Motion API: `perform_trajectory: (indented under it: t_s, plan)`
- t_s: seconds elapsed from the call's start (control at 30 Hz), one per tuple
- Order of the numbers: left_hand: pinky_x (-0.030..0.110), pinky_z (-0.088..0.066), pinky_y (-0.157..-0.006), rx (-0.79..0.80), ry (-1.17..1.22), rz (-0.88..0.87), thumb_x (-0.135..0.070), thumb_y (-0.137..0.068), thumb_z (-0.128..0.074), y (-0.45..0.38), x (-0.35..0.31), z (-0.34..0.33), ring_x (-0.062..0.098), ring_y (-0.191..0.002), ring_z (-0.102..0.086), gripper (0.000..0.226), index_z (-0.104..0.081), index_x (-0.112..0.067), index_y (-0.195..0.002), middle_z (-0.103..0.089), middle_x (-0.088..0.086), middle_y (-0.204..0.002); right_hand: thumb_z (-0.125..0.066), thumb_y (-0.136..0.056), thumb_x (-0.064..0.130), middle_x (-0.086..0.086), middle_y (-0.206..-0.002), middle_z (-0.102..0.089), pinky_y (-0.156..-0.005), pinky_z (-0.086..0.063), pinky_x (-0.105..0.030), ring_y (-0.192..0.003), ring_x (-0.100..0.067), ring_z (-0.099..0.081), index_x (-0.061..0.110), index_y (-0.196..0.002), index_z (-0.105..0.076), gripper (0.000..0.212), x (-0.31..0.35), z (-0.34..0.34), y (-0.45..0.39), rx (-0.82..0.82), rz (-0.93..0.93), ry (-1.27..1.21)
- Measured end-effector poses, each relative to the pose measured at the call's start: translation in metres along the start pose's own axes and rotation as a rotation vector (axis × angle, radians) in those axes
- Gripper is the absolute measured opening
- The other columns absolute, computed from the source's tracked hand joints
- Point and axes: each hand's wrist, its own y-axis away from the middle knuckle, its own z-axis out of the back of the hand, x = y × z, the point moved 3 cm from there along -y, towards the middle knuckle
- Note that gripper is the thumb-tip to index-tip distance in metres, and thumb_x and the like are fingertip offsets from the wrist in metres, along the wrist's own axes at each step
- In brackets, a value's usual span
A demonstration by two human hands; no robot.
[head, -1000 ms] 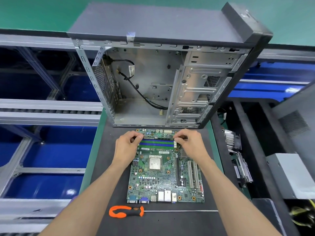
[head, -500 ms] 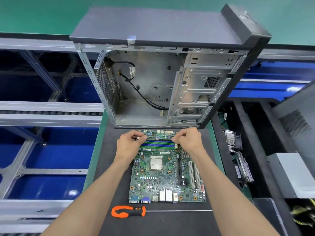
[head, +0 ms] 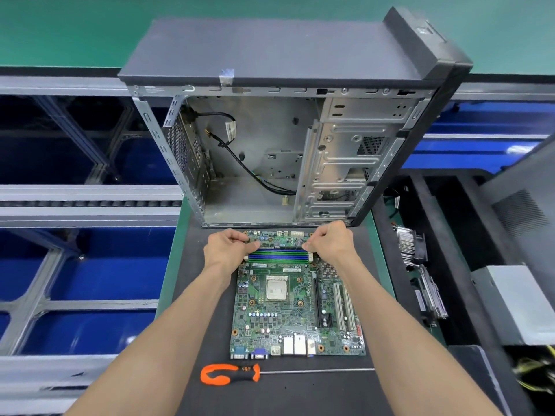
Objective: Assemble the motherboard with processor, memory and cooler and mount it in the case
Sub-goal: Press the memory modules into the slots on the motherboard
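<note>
Two hands work the far edge of the green motherboard [head: 297, 298]: left hand [head: 228, 248] and right hand [head: 329, 243] curl their fingers onto opposite ends of a memory stick [head: 279, 250] over the blue slots. Bare black mat [head: 195, 277] flanks the board; the open case [head: 288, 121] stands just behind, and an orange screwdriver [head: 229, 374] lies nearer.

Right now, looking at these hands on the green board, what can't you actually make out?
Only the head view exists.
- Memory slots: their ends lie under the left hand and right hand, so what the fingers pinch is hidden.
- Board print: too small to read.
- Case: its drive cage hides the space behind it.
- Parts at right: blurred, partly cut off by a bin wall.
- Yellow wires: blurred, cut by the frame edge.
</note>
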Motion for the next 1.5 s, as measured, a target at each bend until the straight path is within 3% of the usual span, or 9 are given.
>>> perform_trajectory:
  t_s: [0.2,0.37,0.57,0.7,0.87,1.07,1.17,1.4,1.5]
  plan:
    - [0.017,-0.042,-0.072,0.011,0.005,0.015,-0.025,-0.063,-0.095,-0.002,0.001,0.000,-0.004,-0.081,-0.059,0.023,-0.072,-0.021,-0.067,-0.072,-0.015,-0.078,-0.085,-0.078,0.013,0.005,-0.081,-0.070,-0.055,-0.037,-0.009,-0.081,-0.003,-0.060,0.001,-0.077,-0.075,0.016,-0.002,0.001,0.001,0.063,0.000,-0.003]
    - [0.022,-0.042,-0.081,0.038,-0.001,0.032,-0.024,-0.063,-0.095,-0.005,0.002,0.000,-0.006,-0.082,-0.055,0.021,-0.074,-0.020,-0.067,-0.071,-0.016,-0.081,-0.087,-0.076,0.015,-0.003,-0.084,-0.073,-0.078,-0.046,-0.021,-0.093,-0.012,-0.061,-0.004,-0.078,-0.074,0.024,0.002,-0.002,0.004,0.021,0.003,0.008]
    - [0.023,-0.041,-0.088,0.067,-0.044,0.071,-0.023,-0.059,-0.096,-0.013,0.000,0.003,0.012,-0.093,-0.060,0.021,-0.076,-0.019,-0.066,-0.072,-0.010,-0.083,-0.085,-0.077,0.011,-0.009,-0.077,-0.071,-0.077,-0.057,-0.030,-0.088,-0.017,-0.069,0.006,-0.051,-0.057,0.039,0.005,-0.004,0.006,-0.036,0.024,0.094]
    - [0.022,-0.040,-0.088,0.041,-0.049,0.068,-0.025,-0.057,-0.097,-0.015,0.000,0.003,0.014,-0.092,-0.061,0.023,-0.076,-0.020,-0.063,-0.072,-0.008,-0.084,-0.086,-0.077,0.014,-0.008,-0.090,-0.072,-0.081,-0.050,-0.027,-0.095,-0.016,-0.065,-0.002,-0.073,-0.072,0.022,0.008,-0.001,0.003,-0.006,-0.014,0.062]
    - [0.019,-0.042,-0.082,0.009,-0.061,0.023,-0.027,-0.060,-0.095,-0.008,0.000,0.002,0.001,-0.080,-0.059,0.020,-0.077,-0.021,-0.064,-0.069,-0.012,-0.076,-0.088,-0.075,0.016,-0.009,-0.088,-0.074,-0.081,-0.046,-0.022,-0.098,-0.013,-0.063,-0.003,-0.077,-0.075,0.023,0.005,-0.001,0.005,-0.027,-0.007,0.029]
    - [0.014,-0.046,-0.069,-0.051,-0.037,-0.096,-0.033,-0.073,-0.089,0.016,0.008,0.001,-0.002,-0.081,-0.062,0.029,-0.073,-0.026,-0.097,-0.070,-0.010,-0.091,-0.085,-0.079,0.023,0.008,-0.074,-0.068,-0.085,-0.049,-0.026,-0.091,-0.012,-0.063,0.013,-0.075,-0.074,0.016,-0.007,-0.003,0.027,-0.135,0.151,0.006]
    - [0.022,-0.052,-0.087,-0.090,-0.100,-0.217,-0.029,-0.074,-0.087,0.031,0.024,0.001,-0.006,-0.084,-0.062,0.047,-0.071,-0.023,-0.118,-0.068,-0.010,-0.092,-0.082,-0.081,0.024,0.000,-0.088,-0.068,-0.079,-0.043,-0.022,-0.088,-0.017,-0.063,0.012,-0.097,-0.075,0.022,-0.021,-0.006,0.040,-0.223,0.237,0.117]
    - [0.015,-0.047,-0.080,-0.120,-0.125,-0.288,-0.018,-0.079,-0.084,0.039,0.027,0.000,-0.003,-0.082,-0.063,0.041,-0.073,-0.012,-0.118,-0.066,-0.009,-0.093,-0.072,-0.087,0.005,-0.009,-0.110,-0.066,-0.071,-0.031,-0.004,-0.079,-0.010,-0.053,0.002,-0.107,-0.075,0.020,-0.029,-0.017,0.048,-0.228,0.265,0.120]
    - [0.018,-0.046,-0.079,-0.111,-0.187,-0.316,-0.020,-0.080,-0.083,0.035,0.025,-0.001,0.003,-0.080,-0.064,0.038,-0.074,-0.007,-0.114,-0.066,-0.007,-0.095,-0.069,-0.089,0.004,-0.008,-0.109,-0.060,-0.073,-0.037,-0.017,-0.090,-0.017,-0.055,-0.002,-0.099,-0.074,0.012,-0.028,-0.020,0.045,-0.233,0.272,0.159]
